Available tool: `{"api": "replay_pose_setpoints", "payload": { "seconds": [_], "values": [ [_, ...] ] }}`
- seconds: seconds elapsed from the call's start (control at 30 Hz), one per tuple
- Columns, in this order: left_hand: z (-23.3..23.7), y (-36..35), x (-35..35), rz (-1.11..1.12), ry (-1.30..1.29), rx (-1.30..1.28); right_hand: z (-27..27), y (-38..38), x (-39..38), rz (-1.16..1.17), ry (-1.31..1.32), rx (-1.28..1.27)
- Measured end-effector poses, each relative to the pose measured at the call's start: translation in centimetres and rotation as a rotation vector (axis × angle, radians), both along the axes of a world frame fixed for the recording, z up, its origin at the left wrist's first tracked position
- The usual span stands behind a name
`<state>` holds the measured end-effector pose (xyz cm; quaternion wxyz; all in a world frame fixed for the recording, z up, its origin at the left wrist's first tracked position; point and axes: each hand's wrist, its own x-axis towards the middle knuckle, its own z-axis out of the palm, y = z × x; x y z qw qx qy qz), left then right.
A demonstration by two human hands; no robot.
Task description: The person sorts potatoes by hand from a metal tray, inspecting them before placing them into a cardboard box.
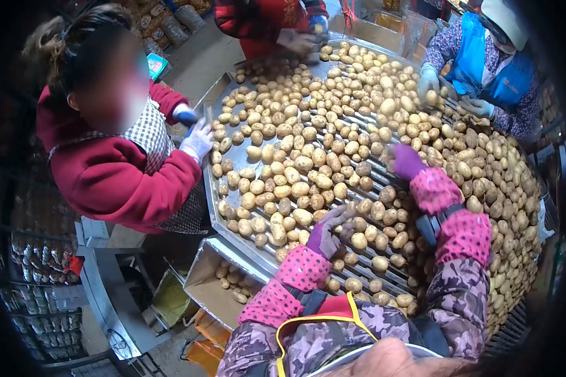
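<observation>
My left hand [331, 231], in a purple glove with dirty grey fingers, reaches over loose potatoes [302, 217] near the close side of the sorting table. Its fingers are spread, and I see no potato in its grasp. Further up and to the right, my right hand [404, 161] in a matching glove is over the potatoes beside the slatted part of the table [380, 178]. Its fingertips are blurred, so whether they hold a potato cannot be made out. Pink dotted sleeves cover both forearms.
A metal rim [215, 210] edges the table. A bin [198, 276] with several potatoes is attached at the lower left. One person [116, 169] works at the left, another [258, 22] at the far side, and a third [493, 69] handles potatoes at the upper right.
</observation>
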<state>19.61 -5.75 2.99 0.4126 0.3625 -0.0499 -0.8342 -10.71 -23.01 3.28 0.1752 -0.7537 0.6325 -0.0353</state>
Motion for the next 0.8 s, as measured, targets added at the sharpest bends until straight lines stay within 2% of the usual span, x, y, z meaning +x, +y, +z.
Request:
{"api": "replay_pose_setpoints", "payload": {
  "seconds": [0.03,0.07,0.1,0.17,0.23,0.3,0.37,0.43,0.5,0.57,0.6,0.63,0.7,0.73,0.77,0.8],
  "values": [
    [0.8,0.3,-0.3,0.041,-0.01,0.021,1.3,2.0,1.6,0.157,-0.279,-0.088],
    [-1.2,0.3,-0.4,0.117,0.203,0.072,4.2,2.9,4.1,0.252,-0.294,0.12],
    [-2.0,0.3,-0.4,0.114,0.29,0.06,5.7,2.9,6.1,0.323,-0.241,0.254],
    [-1.7,-0.2,-0.7,0.166,0.31,0.133,0.3,1.6,7.5,0.257,-0.099,-0.136],
    [-3.5,1.0,-0.9,0.055,-0.196,-0.445,-4.8,-1.5,9.2,0.304,0.165,-0.119],
    [-3.3,0.4,0.1,0.154,0.001,-0.004,-5.7,-2.3,11.1,0.256,0.172,-0.059],
    [-3.5,1.4,0.9,0.133,0.074,0.111,-6.1,-2.4,11.9,0.157,0.201,-0.03],
    [-3.6,2.8,1.7,0.082,0.063,0.009,-4.3,-1.9,12.5,0.135,0.262,0.021],
    [-3.5,3.6,2.6,0.159,0.219,0.14,-4.0,-2.0,12.0,0.1,0.308,0.131],
    [-2.4,4.7,3.7,0.168,0.285,0.135,-3.7,0.3,10.8,0.216,0.237,-0.053],
    [-3.9,4.8,3.8,0.167,0.231,0.123,-0.8,2.4,11.6,0.272,0.16,-0.127],
    [-4.6,4.4,3.7,0.19,0.255,0.157,2.5,4.5,12.4,0.415,-0.037,-0.096],
    [1.6,3.2,2.6,0.24,0.11,0.274,4.7,6.0,14.1,0.461,-0.348,0.171],
    [5.3,2.9,1.7,0.322,0.004,0.195,2.3,4.9,14.2,0.445,-0.343,0.01],
    [4.1,2.9,1.9,0.295,0.094,0.155,0.2,3.2,14.4,0.429,-0.336,-0.155],
    [1.5,3.2,2.6,0.271,0.183,0.114,0.8,1.7,15.0,0.328,-0.081,-0.192]
  ]
}}
